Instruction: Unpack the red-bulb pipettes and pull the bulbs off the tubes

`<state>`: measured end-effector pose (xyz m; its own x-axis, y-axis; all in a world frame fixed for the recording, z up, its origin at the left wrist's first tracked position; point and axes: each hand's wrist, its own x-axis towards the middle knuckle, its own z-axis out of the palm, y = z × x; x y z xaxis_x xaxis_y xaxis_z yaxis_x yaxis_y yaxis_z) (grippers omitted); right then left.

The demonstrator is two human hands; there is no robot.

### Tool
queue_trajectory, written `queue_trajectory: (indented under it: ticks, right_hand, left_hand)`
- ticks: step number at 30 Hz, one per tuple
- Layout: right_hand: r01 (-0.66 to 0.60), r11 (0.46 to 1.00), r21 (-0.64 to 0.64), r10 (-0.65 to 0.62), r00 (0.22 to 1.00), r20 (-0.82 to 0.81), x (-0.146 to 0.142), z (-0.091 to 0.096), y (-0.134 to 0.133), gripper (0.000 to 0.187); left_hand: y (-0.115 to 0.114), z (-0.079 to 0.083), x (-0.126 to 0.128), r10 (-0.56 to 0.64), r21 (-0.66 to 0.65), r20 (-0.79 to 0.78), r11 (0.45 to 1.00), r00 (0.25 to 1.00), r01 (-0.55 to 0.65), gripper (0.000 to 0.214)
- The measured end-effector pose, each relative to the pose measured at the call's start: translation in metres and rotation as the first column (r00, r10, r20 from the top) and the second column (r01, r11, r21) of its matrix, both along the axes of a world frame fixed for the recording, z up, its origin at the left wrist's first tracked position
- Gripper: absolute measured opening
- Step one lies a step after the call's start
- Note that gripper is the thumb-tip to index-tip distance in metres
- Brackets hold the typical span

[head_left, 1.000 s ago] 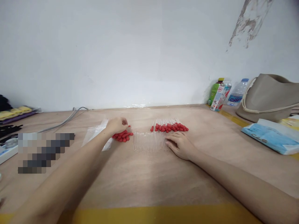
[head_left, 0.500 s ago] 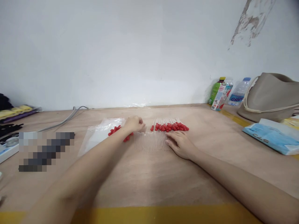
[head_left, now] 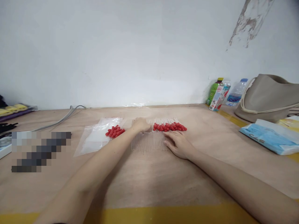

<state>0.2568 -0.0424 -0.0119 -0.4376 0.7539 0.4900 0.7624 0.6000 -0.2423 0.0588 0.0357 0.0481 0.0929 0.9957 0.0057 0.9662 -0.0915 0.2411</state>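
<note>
While a row of clear rods (head_left: 147, 144) lies just nearer than my left hand (head_left: 141, 125), my right hand (head_left: 178, 143) rests at its right end, thumb and fingers apart; what my left's hidden fingertips do, I can't tell. Just right of that hand, red-tipped rods (head_left: 170, 127); left of it, loose red tips (head_left: 114, 132) by plastic bags (head_left: 92, 141). Beneath both, brown tabletop (head_left: 144, 180), yellow tape (head_left: 140, 215) nearest me; beyond them, a pale wall (head_left: 128, 56), scuffed upper right.

Brown tabletop (head_left: 149, 180) under clear tubes (head_left: 148, 143), grey bag (head_left: 263, 99)
</note>
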Motion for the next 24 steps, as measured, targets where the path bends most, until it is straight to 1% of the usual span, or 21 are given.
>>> queue_trajectory:
  ticks: [3,5,7,9,10,12,13,14,15,16,18,20,22,24]
  right_hand:
    - [0.000,1.000,0.009,0.000,1.000,-0.004,0.000,0.000,0.000,0.034]
    - [0.000,1.000,0.010,0.000,1.000,-0.001,0.000,-0.001,0.001,0.034]
    - [-0.003,1.000,0.010,0.003,1.000,-0.004,0.000,-0.002,0.001,0.035]
    - [0.000,1.000,0.017,0.001,1.000,-0.022,0.000,-0.003,0.002,0.033]
    - [0.009,1.000,0.026,-0.008,0.999,-0.040,0.000,-0.003,0.002,0.032]
    - [0.040,0.997,0.059,-0.035,0.995,-0.093,0.000,-0.003,0.002,0.030]
    - [0.058,0.995,0.084,-0.048,0.991,-0.127,0.000,-0.003,0.002,0.031]
    - [0.073,0.991,0.113,-0.054,0.985,-0.162,0.000,-0.002,0.002,0.031]
    - [0.083,0.986,0.146,-0.054,0.980,-0.194,0.000,-0.002,0.002,0.033]
    - [0.089,0.980,0.180,-0.048,0.975,-0.219,-0.001,-0.001,0.001,0.036]
    - [0.077,0.968,0.240,-0.021,0.973,-0.230,-0.002,0.001,0.000,0.041]
    - [0.027,0.958,0.285,0.027,0.982,-0.184,-0.004,0.002,-0.002,0.045]
    - [-0.062,0.949,0.309,0.098,0.990,-0.102,-0.008,0.003,-0.004,0.047]
    - [-0.141,0.938,0.316,0.159,0.987,-0.032,-0.013,0.004,-0.006,0.044]
  left_hand:
    - [-0.001,0.012,-0.015,0.080,-0.030,-0.039,0.996,0.996,-0.081,0.024]
    - [-0.001,0.022,-0.028,0.120,-0.013,-0.051,0.993,0.991,-0.121,0.027]
    - [-0.002,0.029,-0.041,0.133,0.024,-0.037,0.991,0.990,-0.132,0.028]
    - [-0.008,0.031,-0.051,0.119,0.056,-0.007,0.991,0.993,-0.118,0.028]
    - [-0.013,0.029,-0.054,0.100,0.078,0.015,0.992,0.995,-0.101,0.028]
    - [-0.027,0.019,-0.057,0.030,0.146,0.057,0.989,0.998,-0.038,0.029]
    - [-0.035,0.012,-0.058,-0.057,0.253,0.085,0.967,0.995,0.034,0.028]
    - [-0.044,0.004,-0.058,-0.183,0.352,0.074,0.924,0.980,0.146,0.024]
    - [-0.053,-0.004,-0.058,-0.266,0.427,0.047,0.877,0.963,0.221,0.022]
    - [-0.062,-0.012,-0.058,-0.325,0.471,0.011,0.836,0.946,0.282,0.019]
    - [-0.076,-0.026,-0.058,-0.418,0.506,-0.072,0.767,0.906,0.394,0.017]
    - [-0.086,-0.035,-0.058,-0.449,0.542,-0.115,0.719,0.886,0.435,0.016]
    - [-0.091,-0.040,-0.057,-0.462,0.572,-0.125,0.690,0.878,0.445,0.016]
    - [-0.092,-0.041,-0.056,-0.478,0.595,-0.124,0.665,0.869,0.451,0.015]
